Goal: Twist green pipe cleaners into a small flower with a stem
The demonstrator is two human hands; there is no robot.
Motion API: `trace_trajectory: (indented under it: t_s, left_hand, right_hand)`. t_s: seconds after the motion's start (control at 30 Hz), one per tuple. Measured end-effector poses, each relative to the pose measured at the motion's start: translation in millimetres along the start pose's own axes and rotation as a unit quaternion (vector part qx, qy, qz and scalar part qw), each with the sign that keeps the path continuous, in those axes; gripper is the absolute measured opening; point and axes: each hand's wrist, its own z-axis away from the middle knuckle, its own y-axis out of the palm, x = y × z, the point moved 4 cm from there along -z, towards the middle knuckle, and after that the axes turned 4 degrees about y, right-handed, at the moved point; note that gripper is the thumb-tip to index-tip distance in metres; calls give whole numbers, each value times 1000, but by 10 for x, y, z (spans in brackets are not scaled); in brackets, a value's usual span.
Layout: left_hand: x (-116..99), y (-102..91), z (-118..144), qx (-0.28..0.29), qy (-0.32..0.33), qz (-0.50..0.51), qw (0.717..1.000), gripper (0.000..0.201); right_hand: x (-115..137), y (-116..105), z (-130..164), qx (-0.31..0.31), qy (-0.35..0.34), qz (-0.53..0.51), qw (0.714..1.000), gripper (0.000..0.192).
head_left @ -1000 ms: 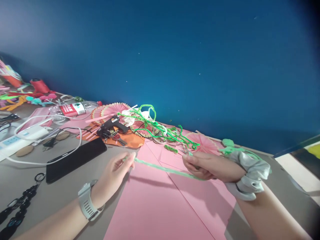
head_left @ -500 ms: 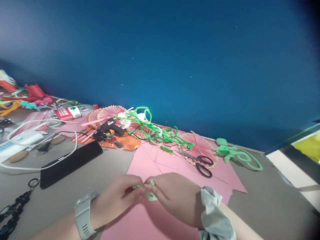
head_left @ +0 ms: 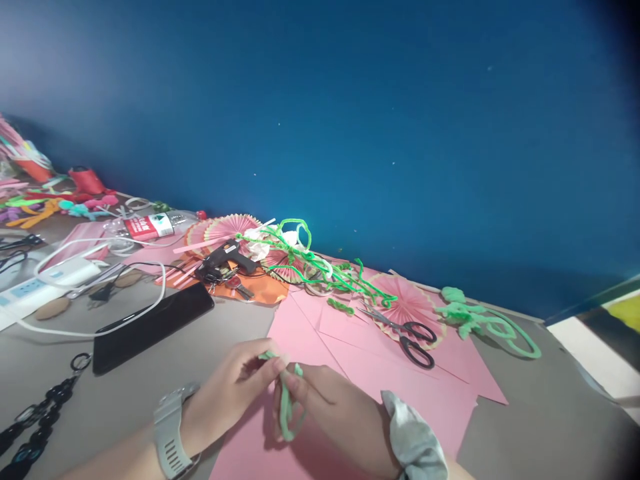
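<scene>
Both my forearms come in from the bottom edge and meet low in the middle of the head view, wrists angled toward each other above the table. My left hand (head_left: pixel 235 393), with a pale grey watch (head_left: pixel 167 433) strapped on the wrist, lies knuckles up, its fingers curled in and pinched shut on the upper end of a light green fuzzy pipe cleaner (head_left: pixel 286 403). My right hand (head_left: pixel 333 417), with a grey fabric scrunchie (head_left: pixel 413 440) bunched round the wrist, is closed as well, thumb and fingertips gripping the same pipe cleaner just beside the left fingertips, so the two hands touch. The pipe cleaner is folded into a narrow loop that hangs down between my hands, over the large pink paper sheet (head_left: pixel 350 360) spread on the grey table (head_left: pixel 150 373). Farther back on the paper lie black-handled scissors (head_left: pixel 407 333) beside a pink pleated paper fan (head_left: pixel 407 303). A flat black phone (head_left: pixel 153 327) rests on the table to the left, well apart from my hands, and a black glue gun (head_left: pixel 225 257) lies behind it near a tangle of bright green pipe cleaners (head_left: pixel 320 263).
</scene>
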Motion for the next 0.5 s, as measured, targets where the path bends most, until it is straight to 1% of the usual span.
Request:
trace_trajectory:
  t_s: [0.07, 0.13, 0.2, 0.27, 0.33, 0.43, 0.47, 0.5]
  left_hand:
    - [17, -29, 9, -37, -5, 8, 999, 28]
    - [40, -53, 23, -78, -16, 36, 996, 19]
    - [59, -64, 37, -115, -30, 71, 990, 14]
    - [63, -46, 43, -129, -38, 102, 986, 19]
    - [65, 2, 38, -121, -48, 149, 980, 22]
    - [101, 127, 30, -61, -102, 268, 956, 36]
    - [114, 152, 31, -51, -117, 291, 948, 39]
    - [125, 153, 33, -60, -123, 294, 946, 39]
  right_hand:
    - [-61, 73, -25, 17, 29, -54, 998, 59]
    - [-93, 128, -47, 16, 31, -99, 994, 56]
    - [-87, 153, -60, -5, 0, -118, 993, 55]
    - [-57, 161, -59, -28, -46, -122, 991, 56]
    - [-37, 166, -54, -43, -72, -127, 988, 56]
    - [-50, 171, -55, -62, -83, -137, 985, 53]
    - [-62, 168, -58, -73, -85, -132, 985, 52]
    - [-73, 168, -63, -80, -89, -120, 986, 53]
